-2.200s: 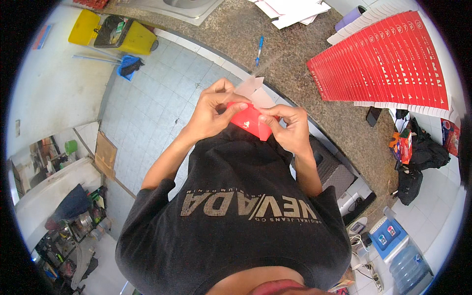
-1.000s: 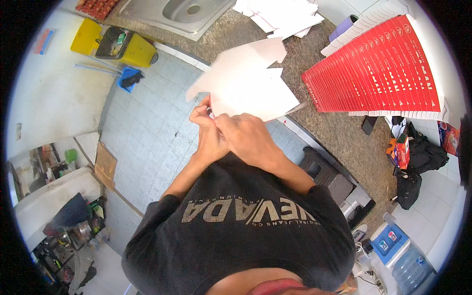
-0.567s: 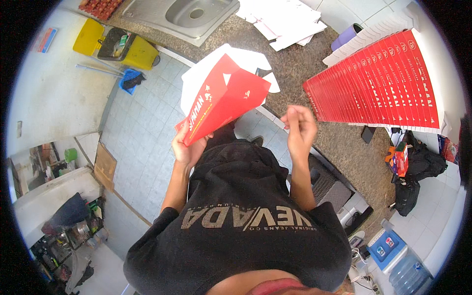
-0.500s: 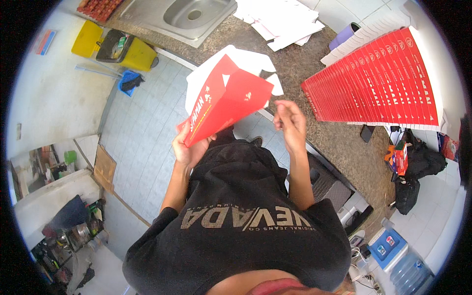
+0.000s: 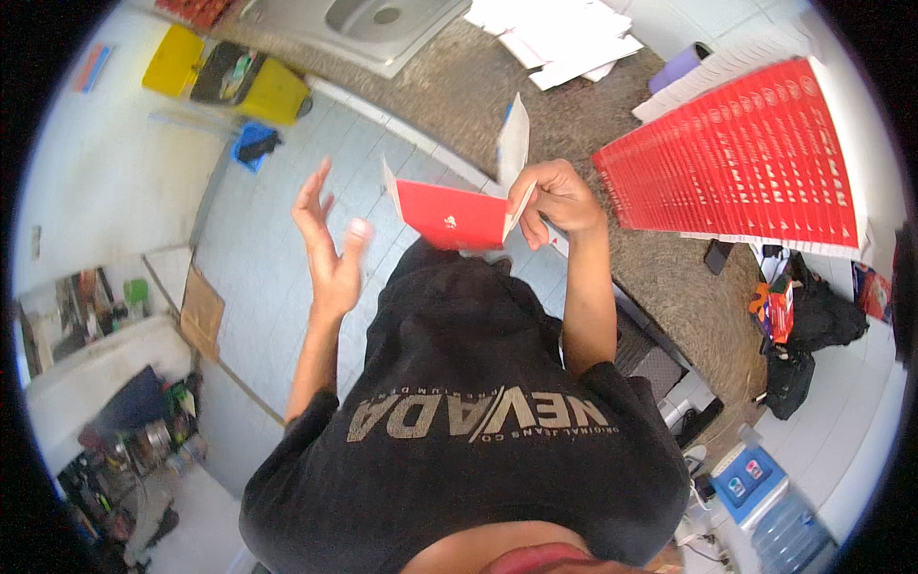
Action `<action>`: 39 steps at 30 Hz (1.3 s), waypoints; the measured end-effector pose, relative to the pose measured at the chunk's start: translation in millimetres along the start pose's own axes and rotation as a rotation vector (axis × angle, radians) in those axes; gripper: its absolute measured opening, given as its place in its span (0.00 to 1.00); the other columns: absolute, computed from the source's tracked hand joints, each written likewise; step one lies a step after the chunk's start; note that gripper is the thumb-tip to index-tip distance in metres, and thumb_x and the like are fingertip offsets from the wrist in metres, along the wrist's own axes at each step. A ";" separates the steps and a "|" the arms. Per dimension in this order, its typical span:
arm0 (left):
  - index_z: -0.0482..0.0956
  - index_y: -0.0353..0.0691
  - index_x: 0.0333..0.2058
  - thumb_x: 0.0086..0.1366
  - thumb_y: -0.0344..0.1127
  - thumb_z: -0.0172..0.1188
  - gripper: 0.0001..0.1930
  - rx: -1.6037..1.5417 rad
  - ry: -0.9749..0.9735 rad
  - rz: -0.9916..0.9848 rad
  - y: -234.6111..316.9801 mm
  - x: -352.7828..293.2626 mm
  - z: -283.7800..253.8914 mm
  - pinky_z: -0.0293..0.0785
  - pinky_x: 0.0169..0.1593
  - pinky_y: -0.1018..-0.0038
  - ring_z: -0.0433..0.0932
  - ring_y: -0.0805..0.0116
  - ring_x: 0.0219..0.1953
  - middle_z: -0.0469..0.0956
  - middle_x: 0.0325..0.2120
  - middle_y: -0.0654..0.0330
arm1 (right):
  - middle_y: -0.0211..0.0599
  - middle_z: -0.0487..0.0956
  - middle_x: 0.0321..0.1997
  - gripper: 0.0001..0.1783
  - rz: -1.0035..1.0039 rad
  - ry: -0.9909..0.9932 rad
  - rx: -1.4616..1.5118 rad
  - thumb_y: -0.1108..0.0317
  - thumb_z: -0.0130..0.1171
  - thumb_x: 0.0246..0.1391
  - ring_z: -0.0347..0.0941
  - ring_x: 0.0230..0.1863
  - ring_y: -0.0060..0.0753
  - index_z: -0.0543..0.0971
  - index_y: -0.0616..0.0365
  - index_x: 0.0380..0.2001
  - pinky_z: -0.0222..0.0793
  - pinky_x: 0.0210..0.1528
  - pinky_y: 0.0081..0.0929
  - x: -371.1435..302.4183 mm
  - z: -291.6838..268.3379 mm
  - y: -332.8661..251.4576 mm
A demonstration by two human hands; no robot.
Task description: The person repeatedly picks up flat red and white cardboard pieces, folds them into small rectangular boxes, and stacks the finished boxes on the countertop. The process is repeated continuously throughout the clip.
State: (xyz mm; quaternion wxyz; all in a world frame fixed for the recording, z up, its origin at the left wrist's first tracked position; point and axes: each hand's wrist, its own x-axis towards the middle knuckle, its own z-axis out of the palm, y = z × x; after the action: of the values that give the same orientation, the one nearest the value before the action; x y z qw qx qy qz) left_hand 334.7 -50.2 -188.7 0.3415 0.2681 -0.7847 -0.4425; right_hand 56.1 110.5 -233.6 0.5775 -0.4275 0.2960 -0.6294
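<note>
A red cardboard box (image 5: 449,212), partly folded, with white inner flaps standing up, hangs in front of my waist. My right hand (image 5: 559,198) pinches its right end between thumb and fingers. My left hand (image 5: 330,244) is off the box to its left, fingers spread and thumb apart, holding nothing. On the counter to the right, a long row of red folded boxes (image 5: 736,163) leans in a nested stack. White cardboard sheets (image 5: 559,38) lie in a loose pile at the far side of the counter.
The brown counter (image 5: 660,287) runs along my right and far side, with a steel sink (image 5: 382,19) set in it. A purple cup (image 5: 679,67) and a dark phone (image 5: 717,255) flank the stack. A yellow bin (image 5: 268,86) and blue dustpan (image 5: 253,145) stand on the floor.
My left hand has let go of the box and moved up and left, opening. My right hand has taken hold of the box's right end, and the box has turned and folded up.
</note>
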 end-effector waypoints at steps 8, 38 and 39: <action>0.79 0.32 0.52 0.71 0.35 0.59 0.16 0.323 -1.355 -0.178 49.9 36.0 16.8 0.78 0.54 0.64 0.82 0.62 0.49 0.83 0.43 0.55 | 0.46 0.79 0.13 0.12 0.032 -0.613 0.176 0.79 0.53 0.59 0.79 0.13 0.32 0.87 0.70 0.34 0.70 0.14 0.24 5.6 2.4 37.5; 0.62 0.38 0.50 0.62 0.19 0.62 0.22 0.008 -0.859 -0.081 67.1 41.4 31.7 0.74 0.30 0.63 0.86 0.50 0.31 0.86 0.30 0.46 | 0.41 0.79 0.18 0.17 -0.199 0.188 -1.284 0.62 0.66 0.59 0.77 0.17 0.41 0.84 0.51 0.51 0.70 0.20 0.35 -25.9 77.0 7.1; 0.62 0.38 0.51 0.63 0.20 0.61 0.21 0.028 -0.862 -0.076 68.0 40.7 31.0 0.75 0.30 0.63 0.86 0.49 0.31 0.86 0.30 0.46 | 0.41 0.78 0.18 0.16 -0.041 0.152 -1.383 0.59 0.64 0.60 0.77 0.18 0.44 0.84 0.49 0.51 0.70 0.20 0.37 -23.8 80.0 -6.9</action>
State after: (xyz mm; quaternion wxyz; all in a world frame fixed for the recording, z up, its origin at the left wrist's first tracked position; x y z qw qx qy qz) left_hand 277.4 -32.1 -128.6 -0.0376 0.0920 -0.8510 -0.5157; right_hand 122.4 144.6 -195.6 0.1383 -0.6574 0.6605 -0.3353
